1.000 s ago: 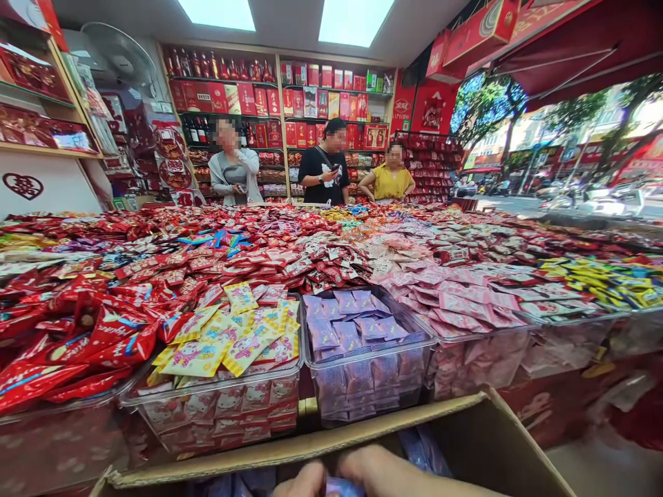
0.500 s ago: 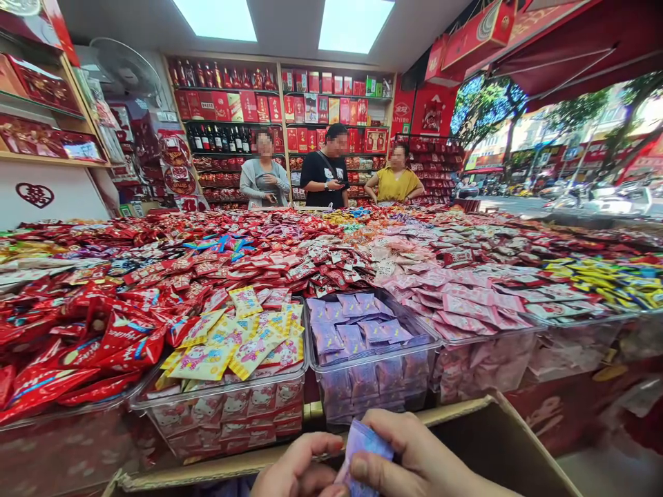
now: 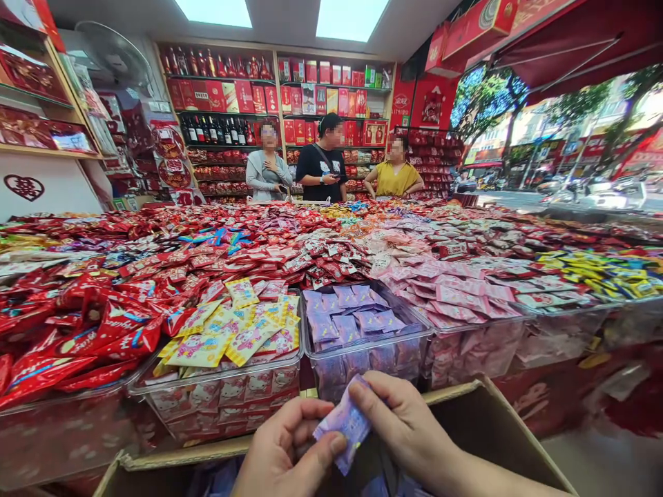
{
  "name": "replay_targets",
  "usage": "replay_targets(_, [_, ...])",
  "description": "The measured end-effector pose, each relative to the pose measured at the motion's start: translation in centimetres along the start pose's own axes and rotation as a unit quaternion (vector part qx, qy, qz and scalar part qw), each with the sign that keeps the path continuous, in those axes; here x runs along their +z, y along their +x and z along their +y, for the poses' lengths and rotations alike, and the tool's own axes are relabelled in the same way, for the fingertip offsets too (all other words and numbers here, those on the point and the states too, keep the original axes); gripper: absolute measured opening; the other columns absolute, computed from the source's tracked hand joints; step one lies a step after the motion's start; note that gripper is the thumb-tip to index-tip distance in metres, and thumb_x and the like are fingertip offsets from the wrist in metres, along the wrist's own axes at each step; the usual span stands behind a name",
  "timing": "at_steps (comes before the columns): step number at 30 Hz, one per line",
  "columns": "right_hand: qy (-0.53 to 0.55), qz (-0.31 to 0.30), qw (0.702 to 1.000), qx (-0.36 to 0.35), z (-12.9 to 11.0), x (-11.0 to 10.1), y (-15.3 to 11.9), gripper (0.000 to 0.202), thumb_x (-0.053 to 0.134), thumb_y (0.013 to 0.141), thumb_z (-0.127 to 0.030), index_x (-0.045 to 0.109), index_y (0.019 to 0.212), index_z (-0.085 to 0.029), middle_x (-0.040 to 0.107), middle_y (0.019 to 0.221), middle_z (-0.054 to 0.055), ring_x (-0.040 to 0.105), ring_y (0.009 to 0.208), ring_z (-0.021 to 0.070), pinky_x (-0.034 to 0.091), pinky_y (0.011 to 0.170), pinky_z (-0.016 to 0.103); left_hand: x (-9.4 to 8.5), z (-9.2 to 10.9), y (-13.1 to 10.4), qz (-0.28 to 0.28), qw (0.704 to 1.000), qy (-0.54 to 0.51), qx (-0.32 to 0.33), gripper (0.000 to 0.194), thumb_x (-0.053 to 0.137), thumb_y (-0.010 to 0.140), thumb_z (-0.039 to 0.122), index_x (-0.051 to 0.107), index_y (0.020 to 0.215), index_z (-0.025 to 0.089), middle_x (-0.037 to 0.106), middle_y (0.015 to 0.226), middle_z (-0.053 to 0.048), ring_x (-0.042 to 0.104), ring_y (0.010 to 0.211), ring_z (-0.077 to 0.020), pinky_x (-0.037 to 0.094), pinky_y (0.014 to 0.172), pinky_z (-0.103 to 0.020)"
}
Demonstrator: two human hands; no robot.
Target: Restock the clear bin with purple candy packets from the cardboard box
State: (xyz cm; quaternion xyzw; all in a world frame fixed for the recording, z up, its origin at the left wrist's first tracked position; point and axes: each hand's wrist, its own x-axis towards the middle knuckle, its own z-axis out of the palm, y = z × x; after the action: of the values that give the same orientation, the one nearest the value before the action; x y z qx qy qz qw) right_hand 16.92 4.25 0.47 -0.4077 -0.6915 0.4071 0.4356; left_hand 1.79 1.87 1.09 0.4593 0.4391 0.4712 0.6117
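A small purple candy packet [image 3: 346,426] is pinched between both hands at the bottom centre. My left hand [image 3: 293,449] grips its lower left end between thumb and fingers, and my right hand [image 3: 401,417] holds its upper right end. Below the hands is an open cardboard box [image 3: 518,431] with more purple packets [image 3: 220,478] inside. Just beyond it stands a clear bin [image 3: 370,348] of matching purple packets [image 3: 347,328].
Left of the purple bin are yellow packets [image 3: 204,348] and red packets [image 3: 124,331]; pink packets [image 3: 456,297] lie to the right. Three people stand behind the wide candy display, before shelves of bottles and boxes. A fan [image 3: 114,59] hangs at upper left.
Both hands have risen with the packet, which now shows more of its face and is tilted. The person in black has turned their head to the side. The view has shifted slightly.
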Motion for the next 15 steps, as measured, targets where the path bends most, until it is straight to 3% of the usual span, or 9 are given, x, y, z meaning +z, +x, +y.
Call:
replay_targets(3, [0.089, 0.000, 0.994, 0.070, 0.03, 0.11, 0.31, 0.040, 0.037, 0.080, -0.049, 0.039, 0.057, -0.016, 0.034, 0.050, -0.005, 0.032, 0.044, 0.0058, 0.026, 0.040, 0.018, 0.41, 0.47, 0.09, 0.044, 0.999, -0.016, -0.009, 0.029, 0.076, 0.053, 0.028, 0.062, 0.074, 0.015, 0.069, 0.057, 0.001, 0.057, 0.050, -0.0079, 0.042, 0.046, -0.013])
replay_targets(7, [0.151, -0.007, 0.978, 0.142, 0.13, 0.25, 0.25, 0.040, 0.038, 0.077, -0.054, 0.042, 0.063, -0.016, 0.036, 0.046, -0.006, 0.032, 0.037, 0.0053, 0.023, 0.033, 0.017, 0.52, 0.34, 0.11, 0.048, 0.999, -0.026, -0.002, 0.031, 0.074, 0.055, 0.032, 0.063, 0.079, 0.016, 0.069, 0.058, 0.000, 0.057, 0.051, -0.0092, 0.044, 0.046, -0.014])
replay_targets(9, [0.139, -0.008, 0.982, 0.127, 0.15, 0.32, 0.11, 0.040, 0.037, 0.078, -0.053, 0.042, 0.063, -0.016, 0.036, 0.046, -0.006, 0.034, 0.038, 0.0054, 0.024, 0.034, 0.017, 0.47, 0.14, 0.10, 0.042, 0.998, -0.037, 0.011, 0.032, 0.073, 0.056, 0.033, 0.064, 0.081, 0.018, 0.069, 0.062, 0.001, 0.058, 0.053, -0.0099, 0.045, 0.046, -0.014])
replay_targets(12, [0.069, -0.019, 0.997, 0.042, 0.15, 0.44, -0.16, 0.040, 0.038, 0.080, -0.048, 0.041, 0.057, -0.015, 0.038, 0.049, -0.004, 0.037, 0.044, 0.0057, 0.029, 0.041, 0.017, 0.28, -0.14, 0.00, 0.015, 0.999, -0.017, 0.025, 0.024, 0.072, 0.058, 0.032, 0.068, 0.075, 0.016, 0.070, 0.063, 0.000, 0.059, 0.057, -0.0104, 0.045, 0.051, -0.014])
replay_targets(15, [0.013, -0.037, 0.999, -0.007, 0.15, 0.40, -0.39, 0.041, 0.039, 0.081, -0.045, 0.043, 0.055, -0.014, 0.041, 0.050, -0.003, 0.039, 0.048, 0.0060, 0.030, 0.043, 0.017, 0.07, -0.27, -0.22, -0.003, 1.000, -0.007, 0.003, 0.021, 0.072, 0.059, 0.032, 0.069, 0.069, 0.014, 0.069, 0.058, -0.001, 0.059, 0.054, -0.0103, 0.045, 0.051, -0.015])
